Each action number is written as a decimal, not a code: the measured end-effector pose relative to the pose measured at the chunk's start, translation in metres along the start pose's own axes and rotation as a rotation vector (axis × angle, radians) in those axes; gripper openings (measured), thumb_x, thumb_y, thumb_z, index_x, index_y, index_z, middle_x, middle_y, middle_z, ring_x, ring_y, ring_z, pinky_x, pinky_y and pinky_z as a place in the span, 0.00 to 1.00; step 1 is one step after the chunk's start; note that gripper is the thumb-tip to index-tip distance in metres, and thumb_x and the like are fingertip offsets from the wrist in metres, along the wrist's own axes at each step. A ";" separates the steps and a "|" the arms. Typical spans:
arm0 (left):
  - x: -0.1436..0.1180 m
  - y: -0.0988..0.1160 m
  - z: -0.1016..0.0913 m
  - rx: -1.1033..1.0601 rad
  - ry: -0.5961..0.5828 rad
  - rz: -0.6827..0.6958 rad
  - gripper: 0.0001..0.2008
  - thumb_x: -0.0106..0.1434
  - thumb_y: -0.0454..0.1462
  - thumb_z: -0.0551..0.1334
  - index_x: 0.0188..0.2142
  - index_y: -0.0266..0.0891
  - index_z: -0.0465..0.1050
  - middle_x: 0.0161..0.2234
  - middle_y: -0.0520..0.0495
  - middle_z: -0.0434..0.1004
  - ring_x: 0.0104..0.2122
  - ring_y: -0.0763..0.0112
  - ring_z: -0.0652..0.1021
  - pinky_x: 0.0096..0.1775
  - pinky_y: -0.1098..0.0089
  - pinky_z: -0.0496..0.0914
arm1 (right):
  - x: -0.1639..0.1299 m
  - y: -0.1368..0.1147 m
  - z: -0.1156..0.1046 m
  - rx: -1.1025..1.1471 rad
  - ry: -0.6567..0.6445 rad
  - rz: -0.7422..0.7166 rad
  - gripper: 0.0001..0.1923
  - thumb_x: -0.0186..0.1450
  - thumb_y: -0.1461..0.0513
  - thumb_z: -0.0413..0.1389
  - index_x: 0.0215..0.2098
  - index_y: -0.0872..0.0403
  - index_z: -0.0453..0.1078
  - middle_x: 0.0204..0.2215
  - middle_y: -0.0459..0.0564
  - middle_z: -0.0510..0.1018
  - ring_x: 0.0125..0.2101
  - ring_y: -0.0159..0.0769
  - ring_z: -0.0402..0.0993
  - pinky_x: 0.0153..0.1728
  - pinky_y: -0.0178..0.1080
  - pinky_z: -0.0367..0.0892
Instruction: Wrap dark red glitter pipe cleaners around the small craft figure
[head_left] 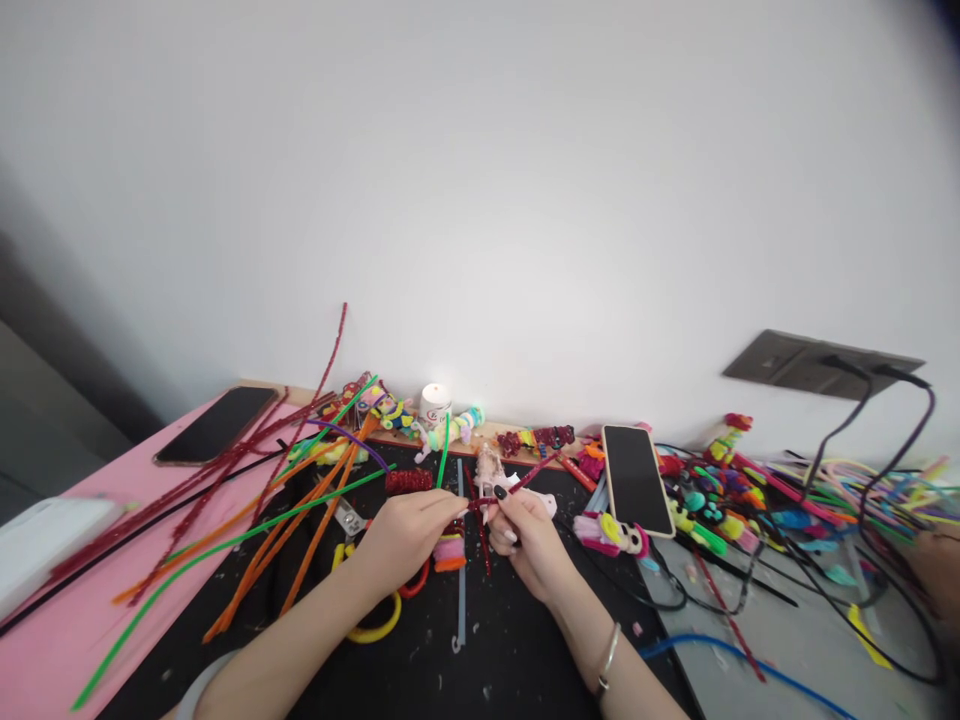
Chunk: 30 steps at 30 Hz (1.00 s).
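Note:
Between my hands runs a dark red tinsel pipe cleaner (538, 468), one end sticking out up and to the right. The fingertips of my left hand (409, 528) are pinched on its left part. My right hand (529, 535), thumb and forefinger closed, grips it just to the right. A tight red tinsel coil (409, 481) lies behind my left hand. Close to that hand's fingers is a pink and orange coil (450, 553), partly hidden. Under my left forearm are scissors with yellow handles (375, 630). A grey-blue pipe cleaner (462, 595) lies on the black mat (495, 665) between my arms.
Orange (296, 535) and green pipe cleaners (187, 570) spread across the left. A black phone (216, 425) lies on the pink surface (82, 600). Another phone (637, 480) leans at right, near a pipe-cleaner doll (611, 535). Cables hang from a wall socket (821, 365).

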<state>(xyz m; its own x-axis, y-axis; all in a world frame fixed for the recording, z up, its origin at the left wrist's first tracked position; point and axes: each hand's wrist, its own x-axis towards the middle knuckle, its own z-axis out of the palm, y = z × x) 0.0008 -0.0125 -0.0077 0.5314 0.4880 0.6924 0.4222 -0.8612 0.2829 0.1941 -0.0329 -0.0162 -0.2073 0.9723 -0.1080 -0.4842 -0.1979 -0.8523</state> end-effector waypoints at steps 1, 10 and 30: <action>0.000 0.000 0.000 0.009 0.000 0.004 0.18 0.74 0.31 0.48 0.41 0.33 0.78 0.35 0.40 0.86 0.32 0.65 0.85 0.35 0.69 0.80 | 0.000 0.000 0.000 -0.008 0.004 -0.002 0.24 0.54 0.46 0.70 0.22 0.58 0.74 0.11 0.35 0.56 0.13 0.20 0.42 0.16 0.30 0.39; 0.001 0.001 0.001 -0.008 0.025 -0.022 0.17 0.75 0.34 0.50 0.41 0.34 0.78 0.35 0.41 0.86 0.33 0.65 0.85 0.36 0.69 0.80 | 0.000 0.002 -0.002 -0.056 0.021 -0.054 0.24 0.56 0.46 0.68 0.22 0.57 0.74 0.11 0.35 0.56 0.14 0.21 0.43 0.17 0.30 0.39; -0.001 0.002 0.001 -0.151 0.149 -0.199 0.14 0.71 0.30 0.54 0.41 0.38 0.80 0.35 0.44 0.86 0.33 0.68 0.85 0.39 0.72 0.80 | -0.001 -0.003 0.001 0.089 -0.058 0.035 0.20 0.56 0.50 0.69 0.25 0.58 0.74 0.12 0.35 0.57 0.14 0.21 0.40 0.17 0.30 0.39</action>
<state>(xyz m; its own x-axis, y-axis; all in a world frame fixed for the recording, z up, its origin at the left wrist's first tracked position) 0.0019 -0.0141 -0.0083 0.3309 0.6329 0.6999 0.3872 -0.7675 0.5109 0.1950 -0.0334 -0.0125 -0.2732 0.9562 -0.1051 -0.5484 -0.2445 -0.7997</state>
